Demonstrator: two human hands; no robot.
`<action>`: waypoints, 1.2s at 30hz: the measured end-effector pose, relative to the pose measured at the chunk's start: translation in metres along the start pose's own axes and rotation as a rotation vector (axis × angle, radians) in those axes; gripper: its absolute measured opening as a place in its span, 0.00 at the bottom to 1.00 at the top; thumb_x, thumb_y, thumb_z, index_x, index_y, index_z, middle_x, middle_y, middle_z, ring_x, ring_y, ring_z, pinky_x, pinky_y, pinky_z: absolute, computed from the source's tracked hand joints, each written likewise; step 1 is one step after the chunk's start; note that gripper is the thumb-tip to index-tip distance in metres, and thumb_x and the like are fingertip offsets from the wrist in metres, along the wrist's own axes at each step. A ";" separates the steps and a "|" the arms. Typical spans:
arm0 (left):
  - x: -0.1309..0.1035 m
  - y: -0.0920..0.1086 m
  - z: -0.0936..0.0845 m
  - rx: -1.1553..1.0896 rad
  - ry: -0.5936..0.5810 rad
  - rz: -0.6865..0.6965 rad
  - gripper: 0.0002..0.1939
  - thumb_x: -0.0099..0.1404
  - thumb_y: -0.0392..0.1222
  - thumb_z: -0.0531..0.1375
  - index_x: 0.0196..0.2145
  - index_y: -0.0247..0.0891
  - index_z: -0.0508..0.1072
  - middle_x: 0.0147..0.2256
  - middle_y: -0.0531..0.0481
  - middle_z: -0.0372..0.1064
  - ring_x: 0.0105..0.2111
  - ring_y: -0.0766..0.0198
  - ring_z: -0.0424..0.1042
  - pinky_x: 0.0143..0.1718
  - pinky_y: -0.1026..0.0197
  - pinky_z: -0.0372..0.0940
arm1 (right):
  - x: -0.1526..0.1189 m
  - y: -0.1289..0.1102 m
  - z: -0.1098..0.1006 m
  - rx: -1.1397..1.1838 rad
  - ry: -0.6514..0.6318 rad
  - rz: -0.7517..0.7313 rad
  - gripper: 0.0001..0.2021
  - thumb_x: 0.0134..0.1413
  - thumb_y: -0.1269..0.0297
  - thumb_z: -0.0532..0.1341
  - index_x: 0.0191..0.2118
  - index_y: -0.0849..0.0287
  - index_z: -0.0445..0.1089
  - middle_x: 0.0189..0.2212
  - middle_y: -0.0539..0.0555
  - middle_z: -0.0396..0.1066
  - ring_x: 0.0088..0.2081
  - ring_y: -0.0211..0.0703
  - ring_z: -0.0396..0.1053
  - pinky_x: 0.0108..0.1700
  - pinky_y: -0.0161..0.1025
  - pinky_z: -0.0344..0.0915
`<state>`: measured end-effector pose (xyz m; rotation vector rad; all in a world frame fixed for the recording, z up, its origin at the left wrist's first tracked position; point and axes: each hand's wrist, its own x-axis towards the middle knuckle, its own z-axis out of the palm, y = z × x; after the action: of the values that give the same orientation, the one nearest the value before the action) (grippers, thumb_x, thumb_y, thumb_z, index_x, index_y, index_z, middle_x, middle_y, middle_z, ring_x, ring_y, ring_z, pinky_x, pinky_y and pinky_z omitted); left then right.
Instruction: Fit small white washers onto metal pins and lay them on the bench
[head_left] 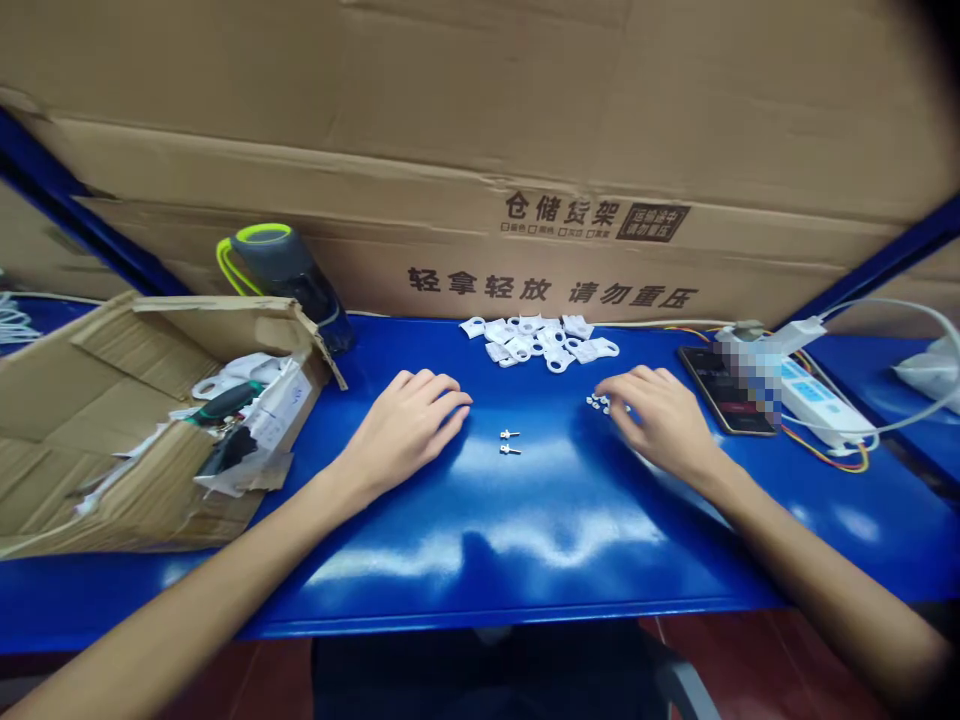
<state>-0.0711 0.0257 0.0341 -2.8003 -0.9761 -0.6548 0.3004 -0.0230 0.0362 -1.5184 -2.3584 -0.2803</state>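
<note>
Precision first, resting left fingers unclenched beside two pins, holding right fingers bent low over tiny white pieces, pinch unclear.

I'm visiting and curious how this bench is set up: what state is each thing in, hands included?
Left hand: palm down, nothing visibly held
Right hand: curled over small white pieces, grip unclear
Two metal pins: lying apart
White ringed tags: heaped loosely
Cardboard box: open, partly filled
Phone: lying screen up
Power strip: lying among cables
Dark cylinder: standing on end
</note>
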 end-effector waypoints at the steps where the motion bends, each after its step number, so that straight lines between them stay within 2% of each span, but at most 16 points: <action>1: -0.001 -0.002 0.001 0.029 -0.007 -0.018 0.15 0.80 0.43 0.54 0.49 0.39 0.81 0.47 0.42 0.78 0.44 0.52 0.72 0.42 0.49 0.61 | 0.010 -0.010 0.001 -0.024 -0.028 -0.025 0.12 0.69 0.70 0.55 0.44 0.55 0.76 0.42 0.59 0.81 0.44 0.53 0.74 0.46 0.48 0.65; 3: -0.003 -0.005 0.003 0.094 -0.024 -0.044 0.16 0.80 0.43 0.54 0.50 0.39 0.81 0.47 0.41 0.78 0.44 0.51 0.71 0.41 0.49 0.60 | 0.024 -0.015 0.000 -0.034 -0.038 -0.023 0.11 0.66 0.71 0.56 0.41 0.55 0.76 0.40 0.58 0.81 0.43 0.53 0.74 0.45 0.47 0.64; 5: -0.005 -0.006 0.004 0.152 -0.041 -0.060 0.16 0.79 0.43 0.54 0.49 0.39 0.81 0.47 0.41 0.78 0.43 0.50 0.71 0.41 0.49 0.60 | 0.027 -0.007 -0.001 0.009 -0.041 0.002 0.11 0.66 0.70 0.56 0.41 0.55 0.76 0.40 0.57 0.81 0.43 0.52 0.75 0.46 0.46 0.65; 10: -0.009 -0.001 0.004 0.213 -0.064 -0.130 0.14 0.77 0.39 0.55 0.45 0.38 0.81 0.43 0.39 0.77 0.42 0.48 0.70 0.39 0.48 0.59 | 0.006 0.014 -0.004 0.063 -0.084 0.035 0.10 0.70 0.61 0.58 0.45 0.53 0.78 0.41 0.56 0.80 0.43 0.50 0.76 0.45 0.44 0.68; 14: -0.010 0.004 0.005 0.197 -0.080 -0.147 0.13 0.77 0.40 0.56 0.47 0.40 0.81 0.44 0.40 0.78 0.42 0.48 0.70 0.39 0.49 0.58 | -0.003 0.005 -0.002 0.001 -0.110 0.028 0.14 0.72 0.55 0.59 0.48 0.53 0.80 0.41 0.58 0.80 0.43 0.52 0.75 0.44 0.45 0.67; 22: -0.011 0.005 0.007 0.153 -0.072 -0.179 0.16 0.79 0.47 0.54 0.49 0.42 0.82 0.45 0.41 0.78 0.42 0.48 0.70 0.42 0.47 0.60 | -0.003 -0.002 0.004 -0.078 -0.117 0.046 0.17 0.73 0.54 0.57 0.42 0.54 0.83 0.39 0.60 0.81 0.42 0.55 0.72 0.40 0.47 0.62; 26: -0.010 0.003 0.010 0.074 -0.057 -0.181 0.18 0.81 0.47 0.53 0.45 0.44 0.82 0.43 0.43 0.80 0.40 0.51 0.70 0.41 0.48 0.59 | -0.004 -0.005 0.008 -0.054 -0.118 0.023 0.17 0.74 0.56 0.56 0.40 0.53 0.83 0.38 0.59 0.80 0.42 0.54 0.71 0.40 0.48 0.61; 36: -0.007 0.011 0.014 0.002 -0.080 -0.162 0.17 0.81 0.47 0.54 0.45 0.42 0.82 0.43 0.45 0.81 0.39 0.53 0.71 0.40 0.51 0.58 | -0.004 -0.019 0.008 -0.092 -0.090 0.057 0.16 0.74 0.53 0.57 0.50 0.54 0.79 0.41 0.60 0.80 0.43 0.56 0.72 0.41 0.47 0.58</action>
<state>-0.0641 0.0162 0.0194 -2.7857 -1.2281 -0.5619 0.2838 -0.0319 0.0278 -1.6708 -2.3968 -0.3175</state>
